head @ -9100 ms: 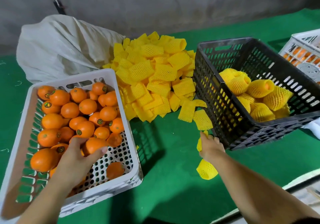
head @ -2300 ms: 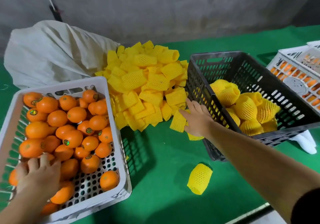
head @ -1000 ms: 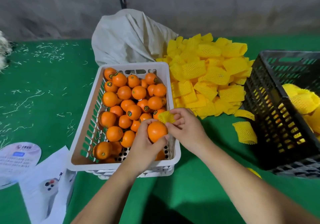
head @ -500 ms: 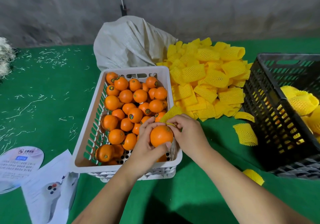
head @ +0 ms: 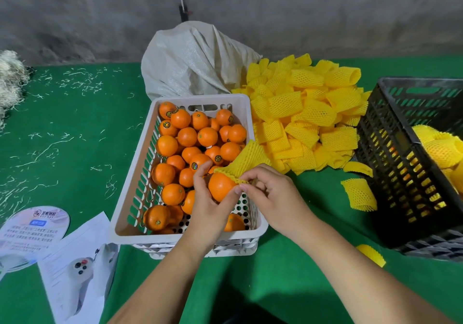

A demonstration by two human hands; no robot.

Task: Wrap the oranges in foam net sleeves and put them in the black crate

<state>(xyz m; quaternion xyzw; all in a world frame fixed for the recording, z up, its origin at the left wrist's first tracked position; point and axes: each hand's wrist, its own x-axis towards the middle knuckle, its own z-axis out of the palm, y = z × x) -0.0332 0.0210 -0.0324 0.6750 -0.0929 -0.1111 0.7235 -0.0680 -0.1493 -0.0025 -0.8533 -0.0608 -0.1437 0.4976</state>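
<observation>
- Now the right hand (head: 273, 196) pinches the mouth of a foam net sleeve (head: 246, 161) and, unlike half a second ago, its rim has caught over the top of the orange (head: 220, 186).
- Left hand (head: 208, 203) grips that orange from below, above the white crate (head: 246, 103).
- Sleeve mostly stands free beyond the fruit, so wrapping has only begun.
- Black crate (head: 375, 133) waits to the right on the bench (head: 75, 136), already holding wrapped oranges (head: 443, 151).
</observation>
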